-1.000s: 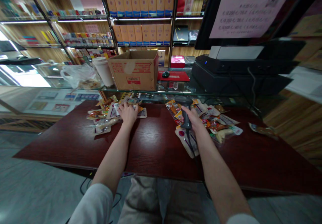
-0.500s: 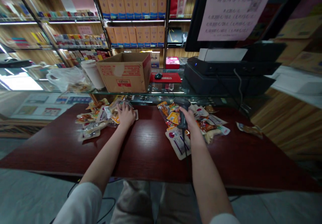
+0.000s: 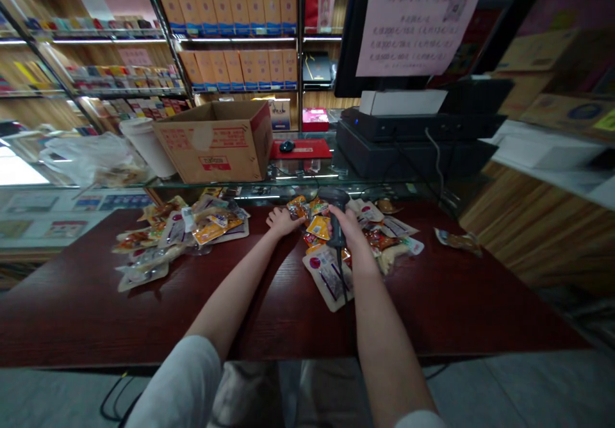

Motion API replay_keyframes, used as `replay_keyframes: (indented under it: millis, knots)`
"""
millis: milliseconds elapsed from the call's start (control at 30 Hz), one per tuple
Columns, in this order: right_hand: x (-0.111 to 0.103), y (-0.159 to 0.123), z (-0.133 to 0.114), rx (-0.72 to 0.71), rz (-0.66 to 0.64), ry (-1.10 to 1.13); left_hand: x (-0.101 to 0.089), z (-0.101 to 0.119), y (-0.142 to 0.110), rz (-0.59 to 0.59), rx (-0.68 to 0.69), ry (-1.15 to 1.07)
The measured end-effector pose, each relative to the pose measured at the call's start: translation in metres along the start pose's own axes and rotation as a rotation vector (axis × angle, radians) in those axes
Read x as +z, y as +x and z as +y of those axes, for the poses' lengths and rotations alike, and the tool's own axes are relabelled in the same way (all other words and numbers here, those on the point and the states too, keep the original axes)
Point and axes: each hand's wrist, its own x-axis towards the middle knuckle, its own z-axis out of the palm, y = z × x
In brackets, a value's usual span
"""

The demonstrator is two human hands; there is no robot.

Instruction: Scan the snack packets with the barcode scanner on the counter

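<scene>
My right hand (image 3: 346, 228) grips the handle of a black barcode scanner (image 3: 335, 213), held over a heap of snack packets (image 3: 384, 236) on the dark red table (image 3: 269, 300). The scanner's cable runs back along my forearm. My left hand (image 3: 281, 220) reaches to the left edge of that heap, fingers curled at an orange packet (image 3: 298, 207); whether it grips the packet is unclear. A second heap of snack packets (image 3: 182, 232) lies further left, apart from both hands. A white packet (image 3: 327, 279) lies nearest me under my right wrist.
A glass counter (image 3: 298, 178) behind the table carries a cardboard box (image 3: 211, 139), a white cup (image 3: 147, 146), a plastic bag (image 3: 91, 162), a mouse on a red pad (image 3: 300, 149) and a black till with screen (image 3: 413, 139). One loose packet (image 3: 456, 241) lies at the right. Shelves of boxes stand behind.
My left hand has left the left heap and moved right across the table to the right heap. The right hand keeps hold of the scanner. The view has swung right.
</scene>
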Motion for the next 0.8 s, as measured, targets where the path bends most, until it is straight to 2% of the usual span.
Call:
replay_keyframes:
  millis: [167,333,467,600,700,800]
  knots:
    - [0.0,-0.001,-0.004,0.006,-0.042,-0.022,-0.007,-0.005,0.004,0.0,-0.098,-0.22]
    - [0.001,-0.007,-0.012,0.014,-0.029,-0.002,-0.019,-0.012,-0.003,-0.018,-0.076,-0.847]
    - [0.012,-0.015,-0.013,-0.035,-0.01,0.012,-0.043,-0.029,-0.01,0.016,-0.047,-1.055]
    - [0.041,-0.027,-0.003,-0.101,-0.202,0.187,-0.074,-0.051,-0.021,0.086,-0.01,-1.329]
    - [0.062,-0.033,0.011,-0.1,-0.336,0.265,-0.091,-0.068,-0.029,0.139,0.002,-1.362]
    - [0.075,-0.026,0.023,-0.082,-0.374,0.226,-0.099,-0.082,-0.033,0.194,0.008,-1.344]
